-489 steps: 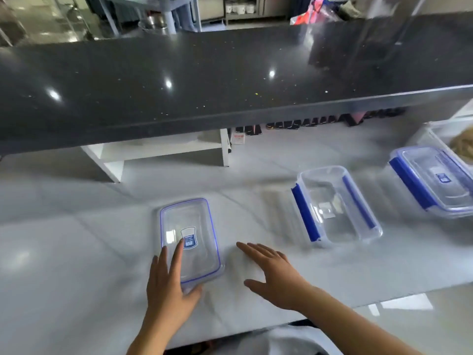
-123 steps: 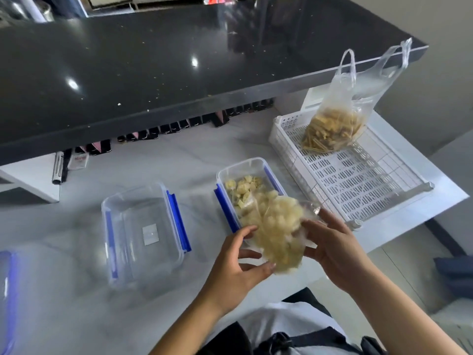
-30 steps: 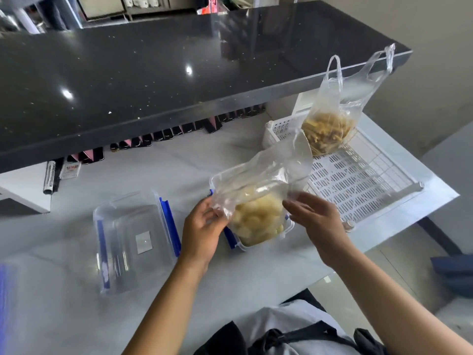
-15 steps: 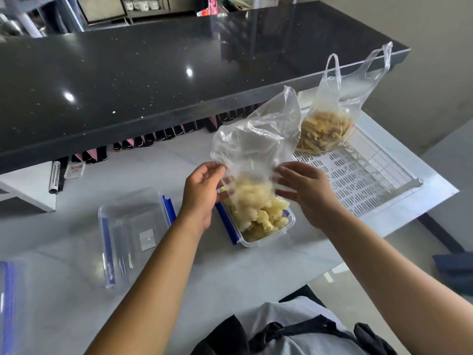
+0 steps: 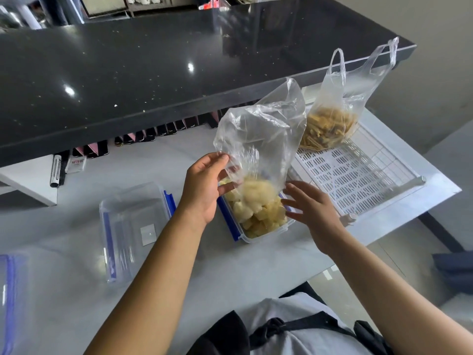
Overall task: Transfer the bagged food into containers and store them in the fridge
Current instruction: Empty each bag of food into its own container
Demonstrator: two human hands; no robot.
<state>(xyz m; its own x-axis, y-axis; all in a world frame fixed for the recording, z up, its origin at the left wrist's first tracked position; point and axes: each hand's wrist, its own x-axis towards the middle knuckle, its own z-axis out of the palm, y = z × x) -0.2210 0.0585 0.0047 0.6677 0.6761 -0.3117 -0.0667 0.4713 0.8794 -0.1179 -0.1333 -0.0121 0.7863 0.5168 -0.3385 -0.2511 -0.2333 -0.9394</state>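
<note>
White counter [image 5: 230, 278], black speckled ledge [image 5: 128, 73] at 12 o'clock. My left hand [image 5: 204, 193] pinched the clear bag [image 5: 258, 134] above the filled container [image 5: 256, 235]; right hand [image 5: 314, 211] spread at its 3 o'clock.

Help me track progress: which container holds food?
The right container, under the bag in the left hand, heaped with pale chunks; the left container is empty.

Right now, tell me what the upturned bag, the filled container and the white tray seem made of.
The bag: thin clear plastic film, glossy; it crinkles and shows the food through. The container: rigid transparent plastic, smooth, with blue clips. The tray: probably moulded white plastic, matte, slotted throughout.
</note>
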